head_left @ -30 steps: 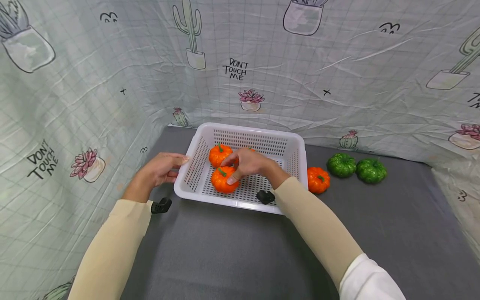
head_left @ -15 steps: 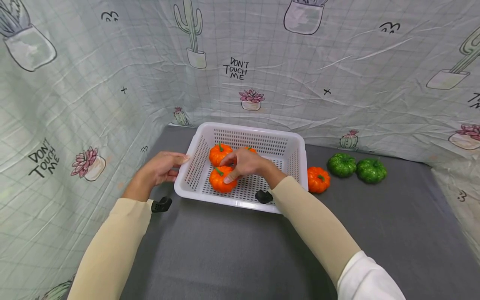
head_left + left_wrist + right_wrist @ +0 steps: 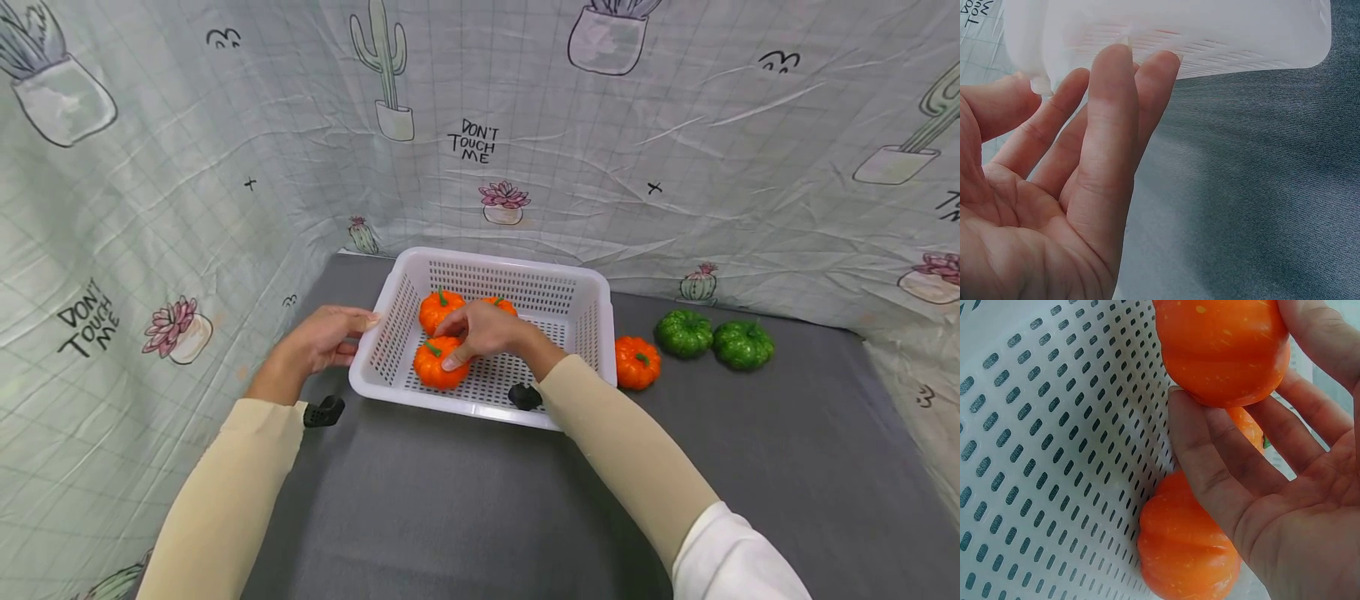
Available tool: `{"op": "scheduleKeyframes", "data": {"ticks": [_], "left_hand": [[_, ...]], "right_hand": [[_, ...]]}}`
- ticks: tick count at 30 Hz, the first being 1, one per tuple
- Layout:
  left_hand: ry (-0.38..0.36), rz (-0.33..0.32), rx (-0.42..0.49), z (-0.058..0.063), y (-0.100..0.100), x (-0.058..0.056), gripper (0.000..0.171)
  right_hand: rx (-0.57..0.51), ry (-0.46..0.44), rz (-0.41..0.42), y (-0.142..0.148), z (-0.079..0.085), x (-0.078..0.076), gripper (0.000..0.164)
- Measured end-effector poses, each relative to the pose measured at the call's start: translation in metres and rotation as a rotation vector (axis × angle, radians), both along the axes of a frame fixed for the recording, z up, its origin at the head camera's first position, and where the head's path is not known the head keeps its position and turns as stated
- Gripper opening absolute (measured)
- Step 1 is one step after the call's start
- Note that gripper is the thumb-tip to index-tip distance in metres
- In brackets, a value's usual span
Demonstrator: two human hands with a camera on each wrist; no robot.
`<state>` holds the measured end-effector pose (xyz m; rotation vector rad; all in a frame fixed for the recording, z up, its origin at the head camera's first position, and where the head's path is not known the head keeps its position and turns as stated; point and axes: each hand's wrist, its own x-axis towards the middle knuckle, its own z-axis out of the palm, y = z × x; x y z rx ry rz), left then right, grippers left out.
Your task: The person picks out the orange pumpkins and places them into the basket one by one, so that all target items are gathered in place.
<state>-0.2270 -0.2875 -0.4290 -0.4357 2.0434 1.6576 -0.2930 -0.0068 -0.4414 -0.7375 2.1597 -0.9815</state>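
My right hand is inside the white plastic basket, thumb and fingers around a small orange pumpkin with a green stem. In the right wrist view this pumpkin sits between thumb and fingers, with another orange pumpkin on the perforated floor. Behind the held one, the head view has one orange pumpkin at the back left and a third, partly hidden by my hand. At the basket's left end my left hand pinches the rim, thumb on top; its fingers touch the outer wall.
Right of the basket, another orange pumpkin lies on the grey cloth. Two green pumpkins sit beyond it. A patterned curtain hangs behind and along the left side, close to the basket.
My right hand has shifted the held pumpkin slightly left inside the basket. The third pumpkin behind that hand shows more. My left hand stays on the rim.
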Motion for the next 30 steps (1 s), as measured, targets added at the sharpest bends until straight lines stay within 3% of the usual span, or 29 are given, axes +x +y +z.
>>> {"op": "scheduleKeyframes", "data": {"ticks": [15, 30], "left_hand": [[-0.005, 0.005, 0.001, -0.0008, 0.0009, 0.0003, 0.056], [-0.007, 0.002, 0.003, 0.0003, 0.0017, 0.0001, 0.056]], "right_hand": [[0.011, 0.041, 0.016, -0.0024, -0.0011, -0.0001, 0.060], [0.038, 0.087, 0.021, -0.0063, -0.0014, 0.0003, 0.051]]}}
